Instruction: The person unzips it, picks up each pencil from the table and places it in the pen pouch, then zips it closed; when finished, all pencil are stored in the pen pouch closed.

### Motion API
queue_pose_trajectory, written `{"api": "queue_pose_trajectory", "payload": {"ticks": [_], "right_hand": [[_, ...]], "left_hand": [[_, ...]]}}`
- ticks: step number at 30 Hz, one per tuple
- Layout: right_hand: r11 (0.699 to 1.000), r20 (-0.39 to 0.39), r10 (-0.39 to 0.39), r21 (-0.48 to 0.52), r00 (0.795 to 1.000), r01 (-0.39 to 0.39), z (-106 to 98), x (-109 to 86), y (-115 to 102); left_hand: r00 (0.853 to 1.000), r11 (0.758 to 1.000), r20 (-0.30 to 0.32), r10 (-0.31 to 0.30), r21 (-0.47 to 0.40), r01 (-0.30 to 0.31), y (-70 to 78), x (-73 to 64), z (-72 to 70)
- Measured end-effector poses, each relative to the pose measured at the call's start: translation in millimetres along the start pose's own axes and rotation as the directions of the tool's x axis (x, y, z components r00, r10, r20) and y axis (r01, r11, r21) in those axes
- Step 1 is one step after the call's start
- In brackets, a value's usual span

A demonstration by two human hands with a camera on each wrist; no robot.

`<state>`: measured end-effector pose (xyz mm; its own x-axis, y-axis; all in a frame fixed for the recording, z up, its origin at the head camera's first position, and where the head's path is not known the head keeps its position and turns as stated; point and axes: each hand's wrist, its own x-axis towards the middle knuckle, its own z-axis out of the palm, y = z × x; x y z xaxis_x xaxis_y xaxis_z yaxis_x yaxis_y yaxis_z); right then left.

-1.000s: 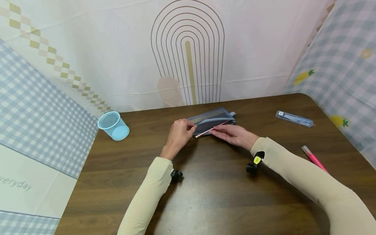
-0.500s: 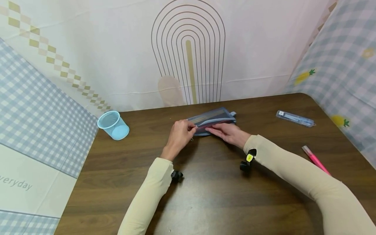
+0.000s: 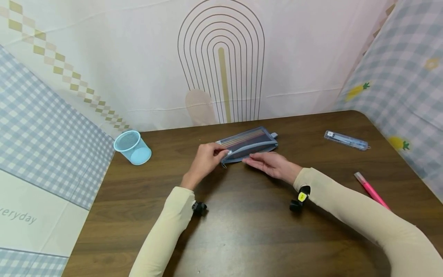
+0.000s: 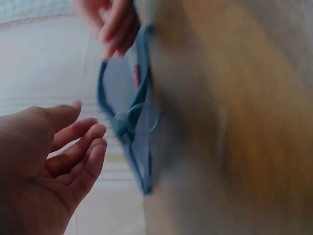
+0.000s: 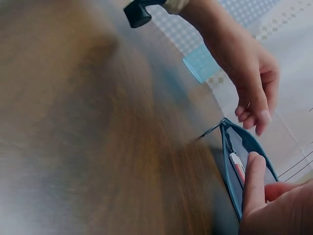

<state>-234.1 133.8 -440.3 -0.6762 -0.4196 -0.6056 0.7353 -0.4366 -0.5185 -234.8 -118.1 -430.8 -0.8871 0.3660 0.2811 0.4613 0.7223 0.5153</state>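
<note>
A blue see-through zip pencil pouch (image 3: 238, 153) lies at the back middle of the table, its zip side gaping. Several thin pencils (image 3: 247, 137) show through its upper face. Inside the mouth, a slim pink-and-white stick (image 5: 236, 164), perhaps a pencil, is visible in the right wrist view. My left hand (image 3: 205, 161) hovers by the pouch's left end, fingers loosely bent; both wrist views show a gap between it and the pouch. My right hand (image 3: 271, 164) is at the near edge of the opening with its index finger straight, touching the pouch; its thumb is partly hidden.
A light blue mesh pen cup (image 3: 133, 147) stands at the table's back left. Towards the back right lies a clear blue case (image 3: 347, 140). A pink marker (image 3: 372, 191) rests beside my right forearm. Patterned cloth (image 3: 152, 57) hangs behind the table.
The pink stick went from my right hand into the pouch. My right hand moved in over the opening, then drew back a little to its near edge. My left hand shifted slightly left, off the pouch.
</note>
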Motion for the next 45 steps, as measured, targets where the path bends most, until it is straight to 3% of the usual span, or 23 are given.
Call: {"api": "queue_pose_trajectory", "payload": {"ticks": [3,5,7,11,14,17,21,25,27,29,32,34,36,40,42,45], "right_hand": [[1.0,-0.004,-0.016,0.02,1.0,0.016,-6.8,-10.1,-0.3],[0.999,-0.003,-0.03,0.032,1.0,0.03,-11.2,-16.6,-1.9],[0.999,0.001,-0.036,0.037,0.999,0.036,-15.0,-22.0,-4.1],[0.999,0.034,-0.051,0.005,0.998,0.05,-17.3,-27.5,-5.5],[0.989,0.068,-0.076,-0.124,0.995,0.084,-12.7,-27.1,-0.7],[0.935,0.099,-0.108,-0.328,0.989,0.135,-4.7,-23.1,7.8],[0.802,0.148,-0.178,-0.55,0.973,0.231,5.0,-17.0,17.5],[0.629,0.223,-0.294,-0.687,0.929,0.364,13.3,-11.2,24.4],[0.487,0.278,-0.375,-0.752,0.884,0.443,17.1,-7.5,27.3],[0.297,0.337,-0.457,-0.815,0.823,0.499,22.0,-4.2,29.5],[0.01,0.428,-0.558,-0.853,0.711,0.522,30.3,0.5,32.5],[-0.106,0.463,-0.596,-0.855,0.656,0.508,36.0,3.3,34.0],[-0.162,0.488,-0.612,-0.847,0.622,0.506,40.0,7.1,35.7],[-0.218,0.517,-0.628,-0.834,0.582,0.506,44.4,12.5,39.1],[-0.229,0.52,-0.643,-0.831,0.562,0.507,44.9,14.4,41.3],[-0.212,0.505,-0.682,-0.829,0.529,0.518,46.0,14.3,44.3]], "left_hand": [[1.0,1.0,-0.024,0.015,0.014,-0.015,-10.1,-1.2,-10.6],[0.998,0.993,-0.012,0.063,0.104,-0.061,-17.2,-1.8,-14.6],[0.99,0.971,0.038,0.134,0.194,-0.139,-22.9,-1.8,-14.7],[0.943,0.9,0.179,0.282,0.29,-0.324,-28.3,-0.1,-6.4],[0.911,0.862,0.233,0.34,0.309,-0.401,-29.0,0.2,-0.9],[0.901,0.84,0.244,0.36,0.335,-0.426,-30.7,-1.1,-0.6],[0.895,0.829,0.236,0.378,0.344,-0.441,-30.6,-1.1,-5.7],[0.897,0.846,0.209,0.39,0.304,-0.438,-27.4,0.1,-11.6],[0.902,0.861,0.197,0.385,0.275,-0.428,-25.8,0.7,-13.0],[0.907,0.876,0.188,0.376,0.246,-0.415,-24.5,1.0,-13.6],[0.914,0.891,0.175,0.367,0.218,-0.399,-22.3,1.1,-13.9],[0.916,0.895,0.164,0.367,0.206,-0.396,-20.6,1.1,-14.2],[0.917,0.897,0.152,0.368,0.202,-0.393,-18.7,1.1,-14.5],[0.923,0.904,0.138,0.36,0.192,-0.382,-17.9,-0.2,-14.3],[0.924,0.906,0.133,0.358,0.188,-0.378,-18.9,-1.3,-13.6],[0.925,0.908,0.118,0.361,0.184,-0.377,-20.7,-2.7,-12.8]]}}
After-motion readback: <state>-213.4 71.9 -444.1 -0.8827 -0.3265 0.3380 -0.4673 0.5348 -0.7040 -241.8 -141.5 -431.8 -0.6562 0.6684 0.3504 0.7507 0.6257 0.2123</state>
